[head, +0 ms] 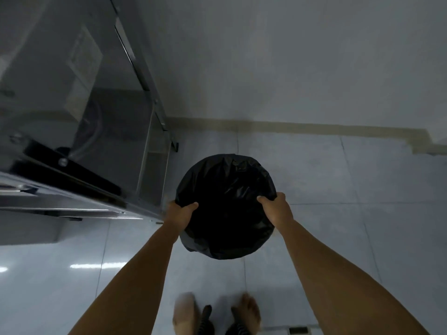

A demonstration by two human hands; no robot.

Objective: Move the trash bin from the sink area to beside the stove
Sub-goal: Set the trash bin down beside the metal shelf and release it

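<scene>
A round trash bin [226,206] lined with a black plastic bag fills the middle of the head view, seen from above. My left hand [180,213] grips its left rim and my right hand [275,209] grips its right rim, fingers hooked over the bag. The bin sits just right of the corner of a steel cabinet with a stove [72,170] on top. Whether the bin rests on the floor or hangs above it cannot be told. Its inside is dark.
A stainless steel counter frame [147,76] runs along the left, with a leg [175,146] near the bin. A pale wall with a beige skirting [314,129] stands behind. Grey floor tiles [338,226] spread to the right. My bare feet [217,315] stand below.
</scene>
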